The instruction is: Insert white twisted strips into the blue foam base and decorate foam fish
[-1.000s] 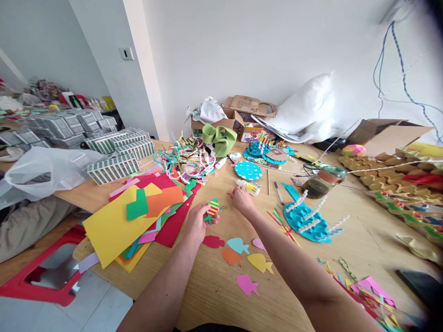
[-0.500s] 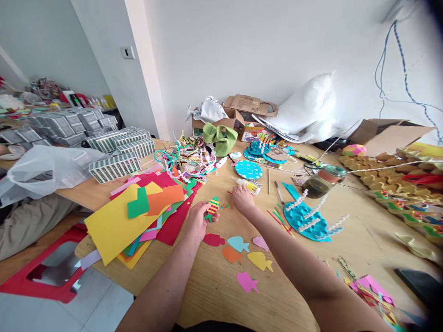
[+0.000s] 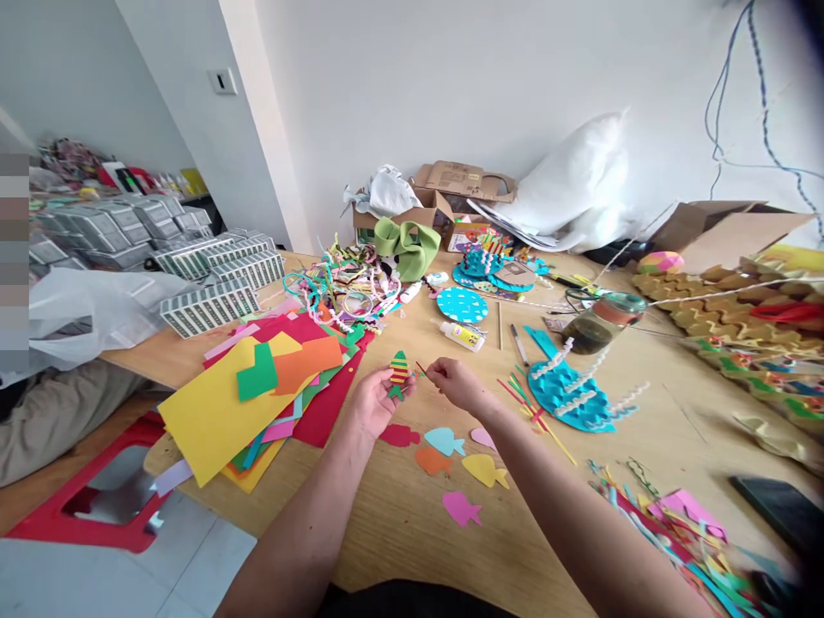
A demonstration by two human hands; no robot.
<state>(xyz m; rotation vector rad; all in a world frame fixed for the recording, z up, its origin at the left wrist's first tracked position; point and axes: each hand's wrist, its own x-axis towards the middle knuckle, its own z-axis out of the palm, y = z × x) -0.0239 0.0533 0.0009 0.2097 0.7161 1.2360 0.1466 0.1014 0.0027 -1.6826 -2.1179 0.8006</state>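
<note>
My left hand (image 3: 374,402) is closed on a green paper fish (image 3: 399,371) with red and yellow stripes, held upright above the table. Just right of it, my right hand (image 3: 456,383) pinches a thin red paper strip (image 3: 421,367) whose tip points toward the fish. Below my hands lie several cut paper fish: a red one (image 3: 399,435), a light blue one (image 3: 444,441), an orange one (image 3: 433,461), a yellow one (image 3: 485,470) and a pink one (image 3: 462,508). A glue bottle (image 3: 462,336) lies on its side beyond my right hand.
Coloured paper sheets (image 3: 219,408) are stacked at left. Paper strips (image 3: 524,399), a blue craft piece (image 3: 572,395) and a glass jar (image 3: 605,324) are at right. Behind stand cardboard boxes (image 3: 444,215) and a tangled craft pile (image 3: 351,287). A seated person's leg (image 3: 70,421) shows at left.
My right hand has come away from beside the glue bottle toward my left hand, with the red strip in its fingers. The striped fish has turned more upright. The view has shifted slightly.
</note>
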